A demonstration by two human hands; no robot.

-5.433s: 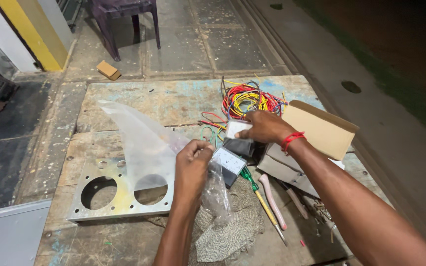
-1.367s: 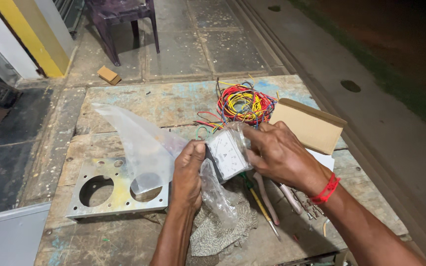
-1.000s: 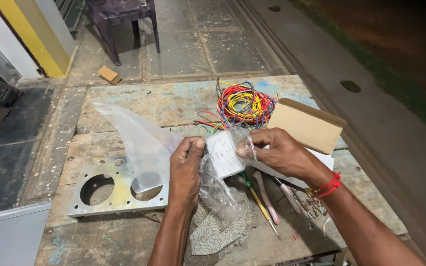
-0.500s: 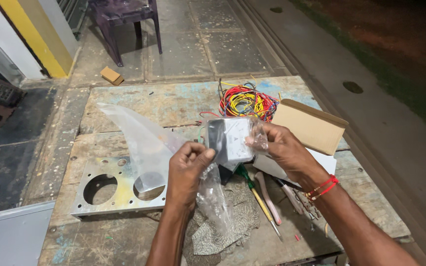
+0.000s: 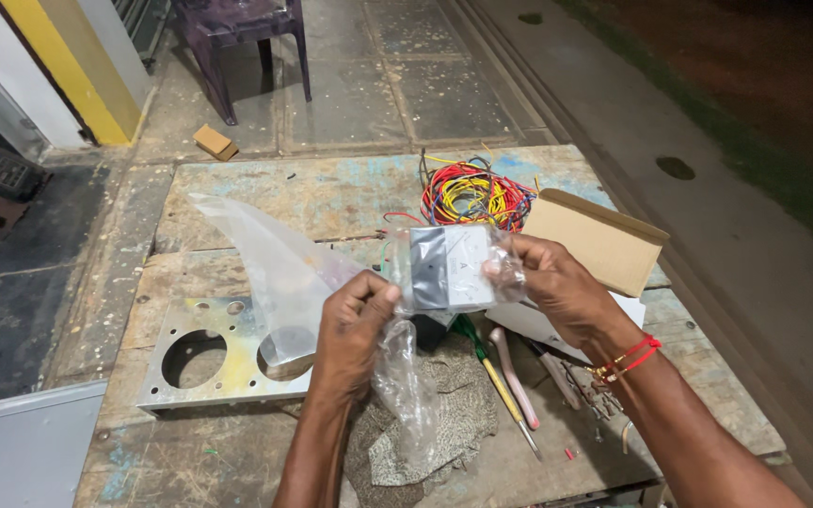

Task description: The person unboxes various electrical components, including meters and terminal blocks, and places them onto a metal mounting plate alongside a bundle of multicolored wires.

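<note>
My right hand [image 5: 557, 287] grips a square panel meter [image 5: 449, 268], white-faced with a dark side, still wrapped in clear plastic. It is held up above the worn wooden table [image 5: 331, 193]. My left hand [image 5: 355, 329] pinches the loose end of that clear plastic wrapping [image 5: 402, 376], which hangs down below the meter. A larger clear plastic bag [image 5: 265, 268] lies to the left over a metal plate with round cut-outs [image 5: 204, 362].
A tangle of coloured wires [image 5: 472, 193] and an open cardboard box [image 5: 595, 240] lie behind the meter. Screwdrivers [image 5: 505, 386] and a patterned cloth [image 5: 454, 423] lie near the front edge. A dark plastic chair [image 5: 242, 42] stands on the paving beyond.
The meter has been lifted off the table and turned upright in my right hand. My left hand has shifted down to the plastic's loose end.
</note>
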